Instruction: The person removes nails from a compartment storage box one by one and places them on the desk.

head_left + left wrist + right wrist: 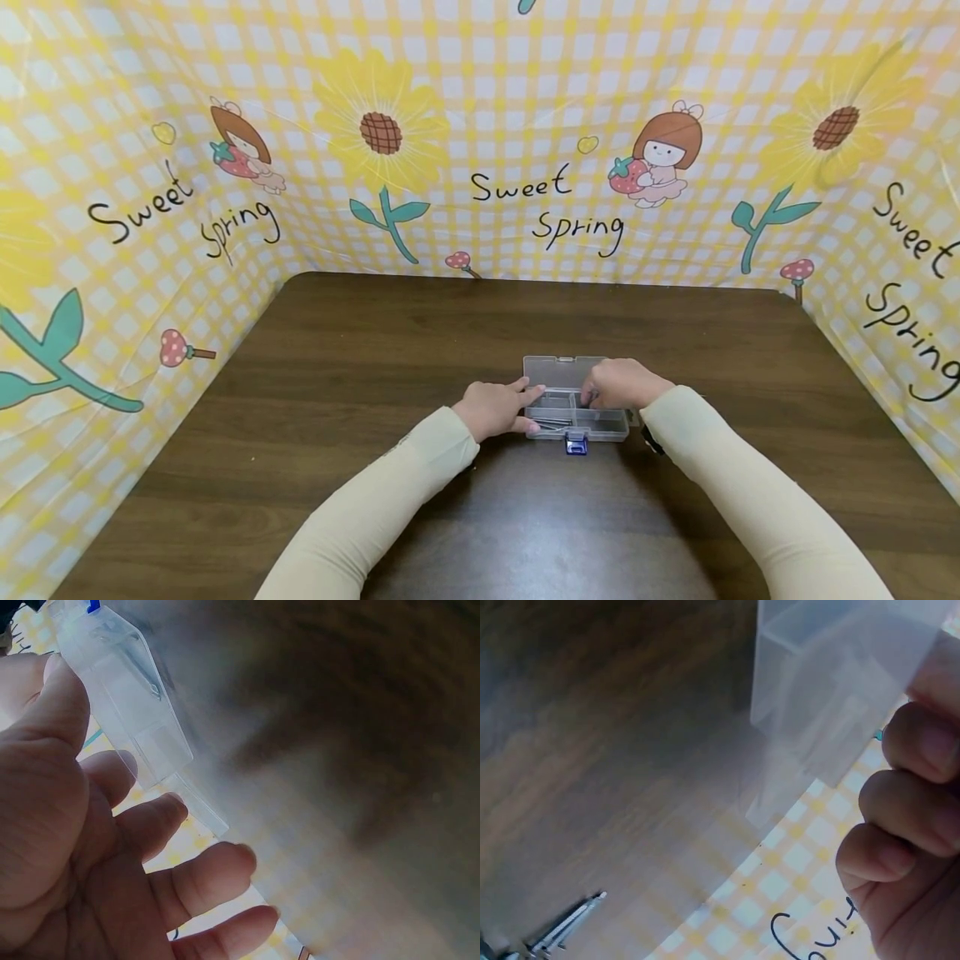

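A clear plastic compartment box rests on the table, its lid raised at the back and a blue latch at its front. Long thin metal pieces that look like nails lie in its front left compartment. My left hand is at the left end, thumb by the front corner and straight, spread fingers along the side. My right hand reaches down into the back right compartment with its other fingers curled. Its fingertips are hidden, and I cannot tell whether they pinch anything.
A dark brown wooden table lies under the box. Several loose metal nails or screws show on the table in the right wrist view. Yellow checked cloth with flowers and lettering hangs around the back and sides.
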Demonstrator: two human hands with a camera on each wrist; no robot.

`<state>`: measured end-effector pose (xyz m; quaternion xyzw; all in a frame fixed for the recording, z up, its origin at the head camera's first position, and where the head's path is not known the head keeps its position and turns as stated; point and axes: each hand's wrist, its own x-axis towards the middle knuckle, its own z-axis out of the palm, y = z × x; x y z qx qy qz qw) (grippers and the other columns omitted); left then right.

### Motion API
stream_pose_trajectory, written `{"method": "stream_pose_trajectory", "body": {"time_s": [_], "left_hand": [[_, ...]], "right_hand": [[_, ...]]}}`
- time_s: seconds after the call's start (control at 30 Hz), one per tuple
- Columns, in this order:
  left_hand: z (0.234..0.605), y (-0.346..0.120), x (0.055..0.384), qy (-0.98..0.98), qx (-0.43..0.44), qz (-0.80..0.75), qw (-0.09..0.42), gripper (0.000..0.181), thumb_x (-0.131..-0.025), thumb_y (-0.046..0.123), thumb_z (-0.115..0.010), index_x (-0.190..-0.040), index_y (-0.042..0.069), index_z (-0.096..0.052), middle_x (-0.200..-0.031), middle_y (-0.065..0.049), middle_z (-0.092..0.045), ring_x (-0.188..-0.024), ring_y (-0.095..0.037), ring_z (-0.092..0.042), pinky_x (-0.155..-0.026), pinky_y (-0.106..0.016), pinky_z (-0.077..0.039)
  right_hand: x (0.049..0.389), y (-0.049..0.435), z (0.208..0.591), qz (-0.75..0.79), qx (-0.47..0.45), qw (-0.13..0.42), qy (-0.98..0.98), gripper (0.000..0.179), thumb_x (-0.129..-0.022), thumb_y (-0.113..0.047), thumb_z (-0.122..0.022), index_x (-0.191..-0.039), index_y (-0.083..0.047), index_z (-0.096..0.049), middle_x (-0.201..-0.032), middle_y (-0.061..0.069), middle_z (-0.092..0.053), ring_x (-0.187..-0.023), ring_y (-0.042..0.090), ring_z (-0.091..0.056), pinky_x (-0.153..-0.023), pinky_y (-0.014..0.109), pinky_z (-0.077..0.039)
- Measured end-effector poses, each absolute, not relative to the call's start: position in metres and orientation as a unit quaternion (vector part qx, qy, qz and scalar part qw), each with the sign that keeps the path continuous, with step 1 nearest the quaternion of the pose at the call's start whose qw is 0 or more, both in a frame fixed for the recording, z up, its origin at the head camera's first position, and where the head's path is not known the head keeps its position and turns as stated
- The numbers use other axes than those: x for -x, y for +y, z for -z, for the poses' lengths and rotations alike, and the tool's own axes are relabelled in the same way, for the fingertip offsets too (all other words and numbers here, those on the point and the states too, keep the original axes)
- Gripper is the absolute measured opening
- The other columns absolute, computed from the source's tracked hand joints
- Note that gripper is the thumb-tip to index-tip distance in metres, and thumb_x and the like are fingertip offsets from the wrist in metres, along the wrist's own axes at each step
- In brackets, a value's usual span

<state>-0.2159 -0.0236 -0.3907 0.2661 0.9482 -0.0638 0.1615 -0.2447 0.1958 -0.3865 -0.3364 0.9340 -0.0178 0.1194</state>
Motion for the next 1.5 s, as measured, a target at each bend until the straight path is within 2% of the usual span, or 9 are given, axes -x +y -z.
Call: {"method": "stream_pose_trajectory", "body": {"time_s": [0.23,0.47,0.77,0.9,1.13,1.37,1.5], "left_hand": [[0.390,-0.023,0.216,0.948,-0.266,0.068,0.161,0.070,-0.089,0.059,-0.047,-0.152,0.035,-0.027,-0.154,0.007,-0.030,-0.113,-0.013,-0.059,-0.055,-0.029,-0.040],[0.389,-0.023,0.216,0.948,-0.268,0.069,0.160,0.070,-0.089,0.059,-0.047,-0.152,0.034,-0.028,-0.154,0.007,-0.031,-0.109,-0.013,-0.061,-0.054,-0.030,-0.040],[0.389,-0.023,0.217,0.947,-0.266,0.073,0.164,0.070,-0.089,0.059,-0.047,-0.152,0.035,-0.027,-0.154,0.008,-0.029,-0.107,-0.014,-0.061,-0.057,-0.030,-0.041],[0.388,-0.022,0.216,0.948,-0.265,0.076,0.162,0.070,-0.089,0.059,-0.047,-0.152,0.036,-0.027,-0.154,0.008,-0.030,-0.104,-0.014,-0.062,-0.055,-0.029,-0.040],[0.386,-0.021,0.215,0.947,-0.266,0.088,0.158,0.070,-0.088,0.060,-0.047,-0.151,0.036,-0.028,-0.153,0.009,-0.032,-0.115,-0.014,-0.058,-0.060,-0.030,-0.043],[0.386,-0.021,0.216,0.946,-0.266,0.094,0.159,0.069,-0.088,0.060,-0.046,-0.151,0.036,-0.028,-0.153,0.009,-0.032,-0.117,-0.013,-0.057,-0.062,-0.031,-0.046],[0.388,-0.021,0.217,0.946,-0.268,0.091,0.161,0.070,-0.089,0.059,-0.047,-0.151,0.036,-0.027,-0.153,0.009,-0.031,-0.116,-0.013,-0.058,-0.060,-0.031,-0.044]], "right_hand": [[0.247,0.191,0.386,-0.021,0.354,0.108,0.929,0.013,-0.082,-0.006,-0.070,-0.078,-0.015,-0.077,-0.082,-0.003,-0.070,-0.072,0.011,-0.061,-0.070,0.034,-0.053],[0.249,0.189,0.383,-0.013,0.352,0.133,0.927,0.018,-0.082,-0.002,-0.067,-0.070,-0.014,-0.072,-0.074,-0.005,-0.064,-0.064,0.010,-0.052,-0.063,0.029,-0.050],[0.252,0.189,0.381,0.021,0.339,0.181,0.923,0.025,-0.082,0.002,-0.061,-0.062,-0.013,-0.064,-0.062,-0.006,-0.051,-0.055,0.009,-0.043,-0.053,0.023,-0.037],[0.252,0.190,0.380,0.030,0.342,0.187,0.920,0.025,-0.081,0.003,-0.060,-0.061,-0.013,-0.062,-0.060,-0.006,-0.049,-0.054,0.008,-0.041,-0.052,0.022,-0.035],[0.254,0.193,0.379,0.048,0.369,0.179,0.911,0.021,-0.077,0.003,-0.058,-0.063,-0.012,-0.063,-0.060,-0.008,-0.050,-0.055,0.006,-0.041,-0.054,0.022,-0.037],[0.256,0.198,0.373,0.074,0.388,0.168,0.903,0.024,-0.075,0.002,-0.057,-0.057,-0.012,-0.056,-0.055,-0.010,-0.039,-0.052,0.005,-0.034,-0.052,0.021,-0.031],[0.256,0.202,0.370,0.085,0.401,0.163,0.898,0.022,-0.076,0.001,-0.058,-0.058,-0.011,-0.057,-0.056,-0.011,-0.041,-0.052,0.004,-0.034,-0.052,0.021,-0.032]]}}
